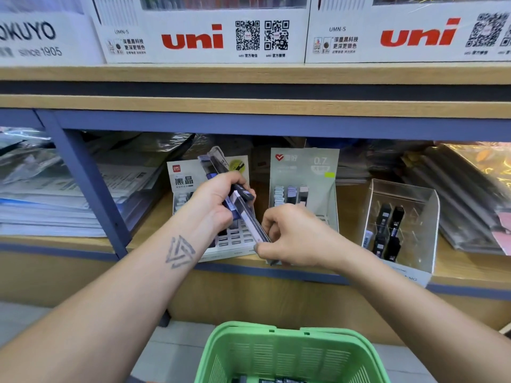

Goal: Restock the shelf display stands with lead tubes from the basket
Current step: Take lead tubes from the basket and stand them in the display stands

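The left hand (218,197) holds several lead tubes (221,167); the right hand (290,236) pinches one tube (255,225) out, next for a slot in the white stand (235,239).

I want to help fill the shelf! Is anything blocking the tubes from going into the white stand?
Nothing separate blocks it. The left hand holding a bunch of lead tubes hovers right over the white stand, covering many slots; the right hand pinches one tube.

Light wood-grain shelving (249,74) with blue-grey metal frame uprights (91,186) spans the view. White printed cardboard display boxes (204,37) stand on the upper shelf. Stacked plastic-wrapped paper goods (49,194) fill the lower left bay. Pale grey tiled floor (171,352) lies below
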{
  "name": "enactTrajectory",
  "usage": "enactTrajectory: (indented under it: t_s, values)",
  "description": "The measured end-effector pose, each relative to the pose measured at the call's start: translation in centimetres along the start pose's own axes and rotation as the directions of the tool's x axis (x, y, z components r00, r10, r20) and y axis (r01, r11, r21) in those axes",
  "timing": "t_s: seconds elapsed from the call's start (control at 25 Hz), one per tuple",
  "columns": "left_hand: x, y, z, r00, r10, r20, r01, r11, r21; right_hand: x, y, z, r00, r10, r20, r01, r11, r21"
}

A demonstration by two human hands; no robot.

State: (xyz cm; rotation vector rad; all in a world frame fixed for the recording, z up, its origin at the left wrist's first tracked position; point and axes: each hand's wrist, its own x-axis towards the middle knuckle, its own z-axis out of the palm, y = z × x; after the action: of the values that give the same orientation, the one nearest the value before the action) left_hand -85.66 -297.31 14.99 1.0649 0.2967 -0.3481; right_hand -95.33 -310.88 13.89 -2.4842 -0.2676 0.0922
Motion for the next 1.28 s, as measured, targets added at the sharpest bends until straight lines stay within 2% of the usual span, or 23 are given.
enactTrajectory:
  t_s: [0.12, 0.28, 0.4, 0.52, 0.64, 0.76, 0.92, 1.08, 1.2, 1.28]
  values:
    - [-0.1, 0.4, -0.4, 1.0, 0.013, -0.016, -0.013, 0.999, -0.03, -0.6, 0.7, -1.9, 0.987, 0.0, 0.159, -0.015, 0.995, 0.095]
    - [0.0, 0.2, -0.2, 0.995, 0.076, -0.063, -0.076, 0.997, 0.016, -1.4, 2.1, -5.4, 0.957, -0.039, 0.289, -0.017, 0.982, 0.19]
    - [0.1, 0.3, 0.0, 0.996, 0.082, -0.037, -0.081, 0.996, 0.045, -1.3, 3.2, -6.1, 0.969, -0.089, 0.231, 0.005, 0.94, 0.342]
    - [-0.9, -0.1, 0.7, 0.988, 0.058, 0.141, -0.078, 0.987, 0.143, -0.7, 4.0, -5.9, 0.986, -0.068, 0.154, -0.031, 0.824, 0.566]
    - [-1.6, -0.3, 1.0, 0.96, 0.031, 0.279, -0.077, 0.985, 0.153, -0.3, 4.3, -5.8, 0.989, -0.048, 0.138, -0.062, 0.719, 0.692]
    - [-1.8, -0.4, 1.1, 0.936, 0.034, 0.35, -0.11, 0.974, 0.2, 0.0, 4.4, -5.6, 0.99, -0.016, 0.142, -0.086, 0.728, 0.68]
    - [-1.6, -1.3, 1.2, 0.941, 0.1, 0.324, -0.223, 0.903, 0.368, 0.1, 3.8, -4.6, 0.987, 0.046, 0.156, -0.129, 0.805, 0.58]
    - [-1.7, -1.3, 1.4, 0.919, 0.1, 0.381, -0.281, 0.843, 0.459, 0.1, 3.3, -5.5, 0.994, 0.111, -0.014, -0.097, 0.914, 0.393]
    - [-2.1, -1.7, 1.7, 0.896, 0.053, 0.441, -0.296, 0.811, 0.505, 0.8, 3.7, -5.9, 0.956, 0.167, -0.242, -0.018, 0.855, 0.518]
    - [-2.2, -1.9, 1.9, 0.895, 0.021, 0.446, -0.275, 0.813, 0.513, 1.4, 4.1, -5.8, 0.938, 0.144, -0.315, 0.056, 0.835, 0.548]
